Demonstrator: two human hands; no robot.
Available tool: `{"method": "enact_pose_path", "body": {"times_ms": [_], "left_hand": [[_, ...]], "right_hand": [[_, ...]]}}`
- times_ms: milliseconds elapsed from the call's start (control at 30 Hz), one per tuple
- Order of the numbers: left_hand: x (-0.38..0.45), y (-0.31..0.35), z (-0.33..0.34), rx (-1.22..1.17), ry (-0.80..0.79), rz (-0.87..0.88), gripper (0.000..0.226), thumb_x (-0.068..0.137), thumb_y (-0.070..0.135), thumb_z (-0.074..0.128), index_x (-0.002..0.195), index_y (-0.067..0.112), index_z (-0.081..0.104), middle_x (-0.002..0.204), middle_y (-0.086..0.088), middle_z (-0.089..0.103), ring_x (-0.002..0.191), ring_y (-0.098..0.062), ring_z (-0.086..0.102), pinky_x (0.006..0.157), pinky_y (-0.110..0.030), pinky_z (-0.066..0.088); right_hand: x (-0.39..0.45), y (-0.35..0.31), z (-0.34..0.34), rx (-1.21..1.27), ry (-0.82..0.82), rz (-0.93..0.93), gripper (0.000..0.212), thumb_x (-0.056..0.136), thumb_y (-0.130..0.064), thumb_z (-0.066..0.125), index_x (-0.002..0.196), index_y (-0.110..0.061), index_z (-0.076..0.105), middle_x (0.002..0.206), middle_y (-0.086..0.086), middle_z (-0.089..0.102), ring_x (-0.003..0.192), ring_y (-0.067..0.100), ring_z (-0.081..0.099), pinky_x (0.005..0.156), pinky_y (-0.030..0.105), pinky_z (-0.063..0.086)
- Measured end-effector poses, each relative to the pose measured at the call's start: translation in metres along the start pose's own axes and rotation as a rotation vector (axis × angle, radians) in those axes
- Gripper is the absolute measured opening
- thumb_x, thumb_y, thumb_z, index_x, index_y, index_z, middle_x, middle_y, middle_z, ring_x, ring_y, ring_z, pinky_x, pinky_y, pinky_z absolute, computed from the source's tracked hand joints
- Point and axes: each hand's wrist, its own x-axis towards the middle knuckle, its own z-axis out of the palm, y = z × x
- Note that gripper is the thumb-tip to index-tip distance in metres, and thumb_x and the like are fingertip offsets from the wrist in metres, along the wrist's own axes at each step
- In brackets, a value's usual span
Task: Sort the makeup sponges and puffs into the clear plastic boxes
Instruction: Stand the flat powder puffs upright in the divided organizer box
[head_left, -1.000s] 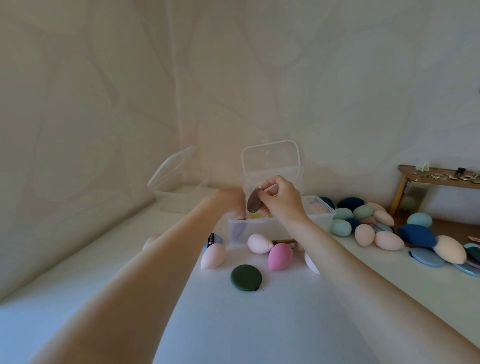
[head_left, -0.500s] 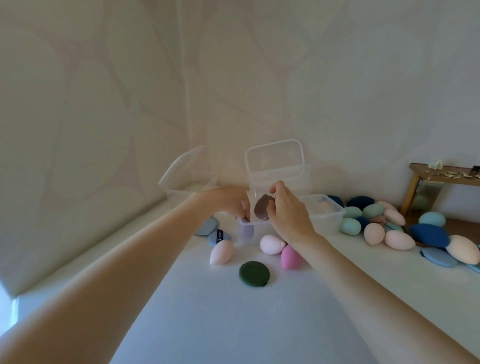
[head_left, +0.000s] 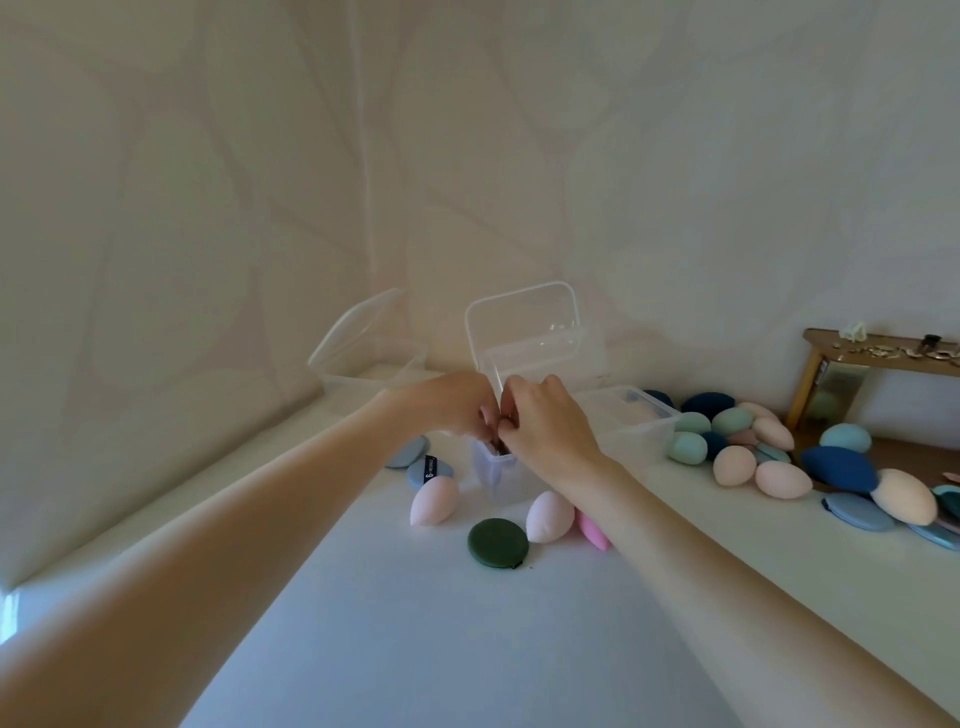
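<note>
At left, an open clear box sits against the wall. Centre, we see our left hand and right hand meet, fingers curled, pressing a brown sponge into the small box on the counter; loose sponges lie at right.

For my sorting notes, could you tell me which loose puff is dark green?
The round flat dark green puff nearest the camera; the other flat puffs are blue.

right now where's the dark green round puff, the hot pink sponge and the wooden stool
dark green round puff (head_left: 497, 542), head view, middle of its flat top
hot pink sponge (head_left: 592, 531), head view, visible side beside the right forearm
wooden stool (head_left: 810, 378), head view, left leg
</note>
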Motion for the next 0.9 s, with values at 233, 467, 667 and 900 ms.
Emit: {"method": "enact_pose_path", "body": {"times_ms": [233,467,667,900], "left_hand": [[-0.008,-0.009,0.004,-0.107,0.030,-0.030,0.024,0.089,0.021,0.056,0.109,0.014,0.066,0.120,-0.003,0.063,0.112,-0.018,0.056,0.096,-0.029,0.042],[-0.023,-0.014,0.014,-0.226,0.078,0.057,0.028,0.089,0.003,0.043,0.110,0.014,0.059,0.121,0.000,0.065,0.116,-0.017,0.054,0.097,-0.027,0.038],[-0.025,-0.010,0.020,-0.049,0.114,0.029,0.042,0.092,0.003,0.036,0.116,0.022,0.064,0.105,0.001,0.063,0.086,-0.016,0.049,0.072,-0.020,0.037],[-0.023,-0.024,0.029,-0.017,0.097,0.017,0.064,0.081,-0.007,0.030,0.120,0.033,0.061,0.135,0.001,0.054,0.125,-0.020,0.047,0.105,-0.037,0.040]], "right_hand": [[0.002,-0.002,0.006,-0.058,-0.226,0.014,0.027,0.097,-0.022,0.043,0.098,-0.011,0.067,0.101,0.007,0.068,0.106,0.027,0.049,0.093,0.038,0.041],[-0.002,0.001,-0.015,0.127,-0.425,0.067,0.028,0.090,-0.005,0.039,0.101,-0.019,0.061,0.114,0.007,0.062,0.106,0.026,0.057,0.092,0.035,0.047],[-0.018,-0.022,-0.062,0.133,-0.524,-0.135,0.031,0.086,-0.002,0.045,0.081,-0.022,0.069,0.075,-0.011,0.070,0.069,0.007,0.062,0.071,0.018,0.049],[-0.050,-0.031,-0.030,-0.127,-0.819,-0.224,0.055,0.089,0.008,0.034,0.134,-0.020,0.047,0.127,0.001,0.050,0.111,0.012,0.058,0.084,0.023,0.047]]}}
